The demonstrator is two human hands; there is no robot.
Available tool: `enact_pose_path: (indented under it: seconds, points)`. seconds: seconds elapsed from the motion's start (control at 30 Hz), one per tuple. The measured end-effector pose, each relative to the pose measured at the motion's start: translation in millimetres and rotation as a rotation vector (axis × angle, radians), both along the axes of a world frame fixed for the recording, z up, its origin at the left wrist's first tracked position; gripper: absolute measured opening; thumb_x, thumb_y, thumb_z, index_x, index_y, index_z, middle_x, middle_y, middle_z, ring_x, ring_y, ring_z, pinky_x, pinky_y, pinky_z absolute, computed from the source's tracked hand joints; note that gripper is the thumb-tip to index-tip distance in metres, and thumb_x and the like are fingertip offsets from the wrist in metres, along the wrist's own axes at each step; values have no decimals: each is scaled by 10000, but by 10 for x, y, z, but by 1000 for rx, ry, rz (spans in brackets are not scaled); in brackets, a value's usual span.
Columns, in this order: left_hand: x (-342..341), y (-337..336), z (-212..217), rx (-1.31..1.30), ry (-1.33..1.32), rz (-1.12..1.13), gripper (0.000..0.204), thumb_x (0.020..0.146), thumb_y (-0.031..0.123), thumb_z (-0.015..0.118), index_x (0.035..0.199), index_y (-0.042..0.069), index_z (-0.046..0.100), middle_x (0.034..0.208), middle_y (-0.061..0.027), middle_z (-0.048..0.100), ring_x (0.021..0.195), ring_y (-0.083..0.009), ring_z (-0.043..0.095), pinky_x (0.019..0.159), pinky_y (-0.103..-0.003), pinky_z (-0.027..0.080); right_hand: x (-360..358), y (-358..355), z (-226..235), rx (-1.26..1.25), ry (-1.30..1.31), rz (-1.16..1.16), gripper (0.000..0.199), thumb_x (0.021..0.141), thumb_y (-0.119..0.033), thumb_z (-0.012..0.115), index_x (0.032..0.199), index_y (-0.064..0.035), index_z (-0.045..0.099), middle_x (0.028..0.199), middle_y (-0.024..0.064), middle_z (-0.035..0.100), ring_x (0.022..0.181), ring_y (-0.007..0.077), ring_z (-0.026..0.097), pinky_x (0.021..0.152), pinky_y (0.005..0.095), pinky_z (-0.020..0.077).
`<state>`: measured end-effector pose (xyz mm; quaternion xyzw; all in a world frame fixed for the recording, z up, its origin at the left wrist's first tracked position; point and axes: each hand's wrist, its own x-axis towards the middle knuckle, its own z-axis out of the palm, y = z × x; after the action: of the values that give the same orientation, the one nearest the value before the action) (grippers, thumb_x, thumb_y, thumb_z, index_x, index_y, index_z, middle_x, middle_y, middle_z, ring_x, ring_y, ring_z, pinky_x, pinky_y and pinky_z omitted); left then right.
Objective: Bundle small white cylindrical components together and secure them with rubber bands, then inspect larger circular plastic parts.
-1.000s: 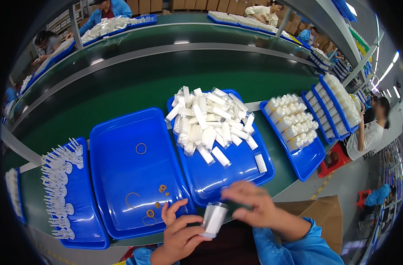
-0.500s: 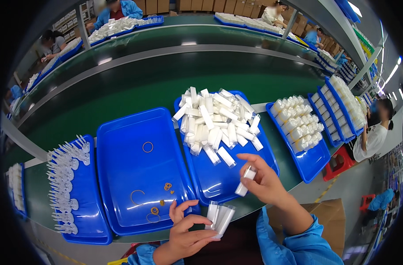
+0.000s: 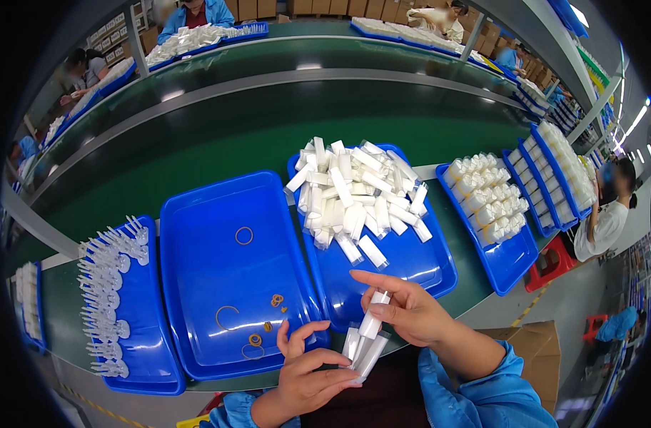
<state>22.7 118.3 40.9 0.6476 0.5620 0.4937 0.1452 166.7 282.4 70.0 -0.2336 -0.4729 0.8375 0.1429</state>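
My left hand (image 3: 305,379) is closed on a few white packets in clear film (image 3: 372,354), held side by side near the table's front edge; its index and middle fingers stick up. My right hand (image 3: 412,314) pinches one more white packet (image 3: 375,314) between thumb and fingers, its index finger stretched out to the left. That packet's lower end meets the tops of those in my left hand; I cannot tell whether it sits among them. Beyond my hands, a heap of similar packets (image 3: 354,192) covers the far part of a blue tray (image 3: 411,267).
Left of it, a blue tray (image 3: 233,203) holds several rubber bands (image 3: 255,341). Another tray (image 3: 150,335) carries clear plastic pieces with thin stems (image 3: 108,299). At right, a tray (image 3: 512,267) holds banded white bundles (image 3: 486,200), beside stacked trays (image 3: 554,178). A cardboard box (image 3: 529,357) stands below.
My right hand has moved left and slightly down, bringing its packet from beside the tray to the packets in my left hand. My left hand has barely moved.
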Motion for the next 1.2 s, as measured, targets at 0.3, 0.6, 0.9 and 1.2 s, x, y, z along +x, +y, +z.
enact_pose_path:
  seconds: [0.3, 0.6, 0.9, 1.2]
  points:
    - [-15, -44, -55, 21, 83, -7, 164, 609, 298, 760, 752, 248, 699, 841, 106, 608, 1080, -271, 469, 1012, -536, 65, 67, 25, 175, 557, -177, 151, 398, 890, -106, 553, 1280, -70, 486, 873, -3, 585, 776, 57, 517, 712, 217, 433]
    - [50, -164, -102, 200, -40, 187, 296, 563, 339, 811, 801, 273, 648, 1111, -66, 507, 1134, -356, 397, 1001, -563, 81, -40, -271, 90, 764, -42, 313, 413, 829, -103, 605, 1235, -88, 537, 918, 100, 608, 857, 199, 582, 777, 299, 441]
    - [129, -445, -111, 101, -1105, -199, 644, 615, 118, 831, 1138, 43, 463, 1027, -154, 485, 938, -264, 537, 783, -394, 452, -357, -519, 337, 1090, 368, 516, 348, 768, -151, 690, 1100, -62, 631, 934, 27, 619, 965, 217, 531, 811, 334, 322]
    - [-146, -781, -156, -321, -1266, -569, 396, 646, 47, 768, 957, 23, 525, 742, -67, 518, 662, -161, 536, 568, -259, 432, -1248, -385, -37, 1385, 282, 633, 263, 793, -219, 634, 1031, -109, 618, 999, 53, 554, 907, 206, 556, 762, 337, 429]
